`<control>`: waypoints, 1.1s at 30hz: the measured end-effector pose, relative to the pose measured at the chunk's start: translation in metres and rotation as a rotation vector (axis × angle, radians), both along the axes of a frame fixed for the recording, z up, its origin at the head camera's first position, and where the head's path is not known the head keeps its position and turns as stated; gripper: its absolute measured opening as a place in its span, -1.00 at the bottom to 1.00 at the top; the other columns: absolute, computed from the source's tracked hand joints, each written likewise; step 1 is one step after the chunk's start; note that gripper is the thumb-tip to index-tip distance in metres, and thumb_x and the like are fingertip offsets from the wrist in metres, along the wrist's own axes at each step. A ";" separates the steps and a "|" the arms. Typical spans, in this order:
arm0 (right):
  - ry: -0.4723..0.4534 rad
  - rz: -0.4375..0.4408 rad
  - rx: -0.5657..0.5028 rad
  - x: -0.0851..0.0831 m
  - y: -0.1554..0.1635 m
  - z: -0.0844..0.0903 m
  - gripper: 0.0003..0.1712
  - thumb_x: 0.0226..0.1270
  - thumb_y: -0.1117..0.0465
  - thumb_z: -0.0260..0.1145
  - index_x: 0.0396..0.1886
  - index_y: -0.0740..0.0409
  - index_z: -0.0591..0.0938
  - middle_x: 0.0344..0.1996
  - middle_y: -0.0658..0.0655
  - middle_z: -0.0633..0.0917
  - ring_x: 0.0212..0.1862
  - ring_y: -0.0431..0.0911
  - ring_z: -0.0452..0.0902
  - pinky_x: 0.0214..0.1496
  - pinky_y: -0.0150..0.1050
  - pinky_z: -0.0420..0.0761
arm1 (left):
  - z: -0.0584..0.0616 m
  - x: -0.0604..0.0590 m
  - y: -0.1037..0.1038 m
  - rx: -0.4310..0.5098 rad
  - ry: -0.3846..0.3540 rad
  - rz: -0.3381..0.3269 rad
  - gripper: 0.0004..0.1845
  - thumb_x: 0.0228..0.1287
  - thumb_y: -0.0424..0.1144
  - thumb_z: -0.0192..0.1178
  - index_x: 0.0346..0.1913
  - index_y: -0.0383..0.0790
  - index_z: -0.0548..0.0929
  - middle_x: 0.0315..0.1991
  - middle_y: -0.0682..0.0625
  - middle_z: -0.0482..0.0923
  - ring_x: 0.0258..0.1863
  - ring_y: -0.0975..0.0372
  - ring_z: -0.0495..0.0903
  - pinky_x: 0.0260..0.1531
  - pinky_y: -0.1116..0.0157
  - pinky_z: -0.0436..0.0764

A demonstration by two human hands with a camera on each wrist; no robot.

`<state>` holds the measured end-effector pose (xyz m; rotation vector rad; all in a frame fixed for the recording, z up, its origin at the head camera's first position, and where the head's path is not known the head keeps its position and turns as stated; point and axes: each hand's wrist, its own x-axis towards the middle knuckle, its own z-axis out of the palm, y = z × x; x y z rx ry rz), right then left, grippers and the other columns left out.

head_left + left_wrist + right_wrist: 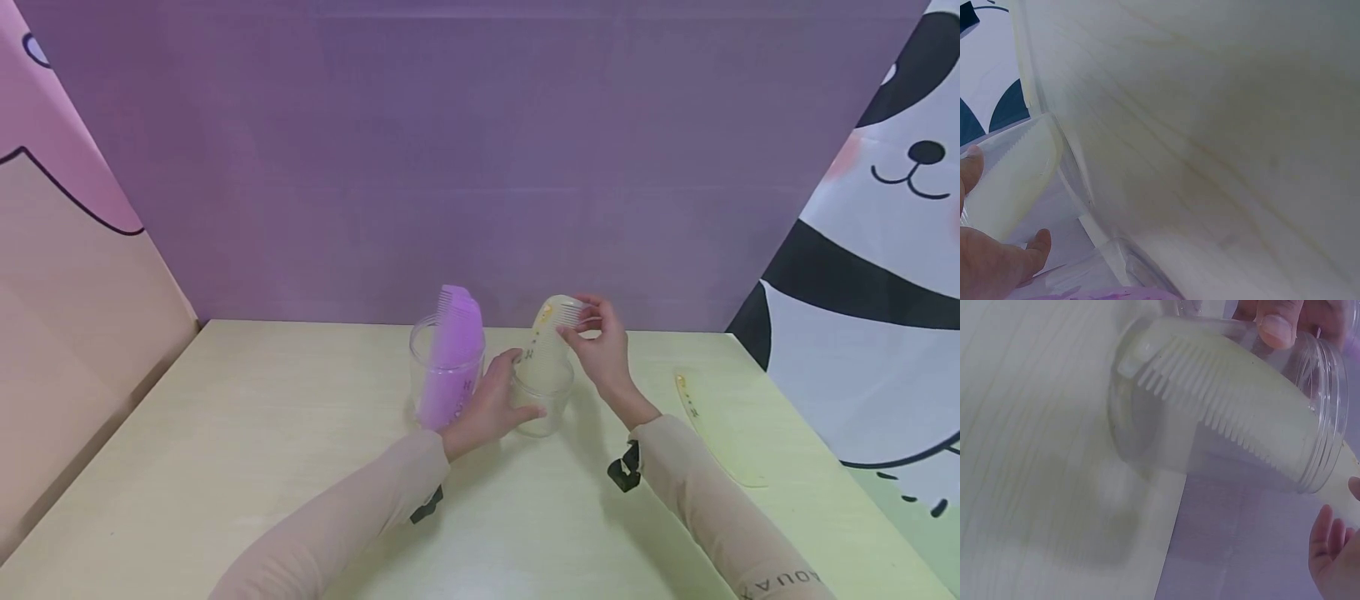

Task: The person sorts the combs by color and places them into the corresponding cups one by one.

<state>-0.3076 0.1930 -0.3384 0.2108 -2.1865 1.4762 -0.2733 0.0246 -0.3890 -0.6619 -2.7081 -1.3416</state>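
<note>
Pale yellow plastic comb [551, 327]: stands steeply, long axis near upright, lower end inside the clear round plastic jar [542, 398], top pinched by right hand [600, 346]; left hand [491, 404] curls round the jar wall.

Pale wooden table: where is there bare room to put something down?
The pale wooden table is bare along its left side, left of the clear jar holding purple combs, and along the near edge between the sleeves. It is crowded mid-back: the left hand grips the clear jar with a yellow comb, and another translucent yellow comb lies to the right.
</note>
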 end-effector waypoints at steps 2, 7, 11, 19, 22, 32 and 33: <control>-0.021 0.006 0.009 0.000 0.001 0.000 -0.43 0.08 0.40 0.32 0.13 0.19 0.41 -0.17 0.17 0.44 -0.19 -0.06 0.41 -0.39 -0.60 0.45 | 0.000 0.000 0.000 -0.002 0.010 -0.004 -0.04 -0.02 -0.12 0.37 0.37 -0.23 0.03 0.31 -0.11 0.19 0.30 0.13 0.21 0.30 0.19 0.27; -0.072 0.044 0.003 0.009 0.000 0.009 -0.42 0.12 0.39 0.29 0.18 0.23 0.35 -0.06 0.32 0.41 -0.13 0.05 0.40 -0.44 -0.59 0.47 | 0.001 0.000 0.000 -0.006 0.025 -0.013 -0.05 -0.02 -0.12 0.37 0.36 -0.25 0.03 0.28 -0.12 0.21 0.28 0.13 0.24 0.29 0.18 0.29; -0.085 0.056 0.009 0.015 -0.001 0.015 -0.41 0.13 0.40 0.28 0.18 0.27 0.33 -0.05 0.35 0.41 -0.16 0.01 0.41 -0.45 -0.58 0.51 | 0.001 0.001 -0.001 -0.009 0.020 -0.009 -0.04 -0.02 -0.11 0.37 0.37 -0.24 0.02 0.30 -0.11 0.20 0.29 0.13 0.22 0.29 0.18 0.29; -0.098 0.053 0.051 0.003 0.018 0.004 -0.36 0.15 0.29 0.31 0.22 0.19 0.29 -0.04 0.25 0.46 -0.22 -0.24 0.42 -0.36 -0.53 0.56 | -0.001 0.001 -0.001 0.020 0.021 -0.019 -0.05 -0.02 -0.13 0.38 0.37 -0.24 0.03 0.29 -0.12 0.20 0.29 0.12 0.23 0.28 0.17 0.30; -0.090 0.043 0.083 0.002 0.028 0.002 -0.37 0.15 0.26 0.31 0.22 0.17 0.29 -0.03 0.27 0.47 -0.20 -0.22 0.43 -0.36 -0.55 0.53 | -0.001 0.001 -0.001 0.022 0.022 -0.018 -0.04 -0.02 -0.14 0.38 0.37 -0.25 0.03 0.30 -0.12 0.20 0.29 0.12 0.23 0.28 0.17 0.29; -0.112 -0.001 0.218 0.001 0.070 -0.006 -0.39 0.20 0.20 0.27 0.22 0.20 0.30 -0.05 0.25 0.48 -0.20 -0.25 0.42 -0.35 -0.61 0.48 | -0.001 0.000 0.001 0.016 0.016 0.002 -0.03 -0.05 -0.15 0.39 0.36 -0.25 0.03 0.31 -0.13 0.19 0.31 0.11 0.22 0.30 0.18 0.27; -0.118 -0.008 0.226 0.001 0.075 -0.008 -0.40 0.20 0.19 0.27 0.21 0.20 0.30 -0.05 0.25 0.48 -0.21 -0.29 0.41 -0.34 -0.62 0.48 | -0.001 0.001 0.001 0.017 0.015 0.002 -0.03 -0.05 -0.15 0.39 0.36 -0.25 0.03 0.31 -0.13 0.19 0.31 0.11 0.21 0.30 0.18 0.27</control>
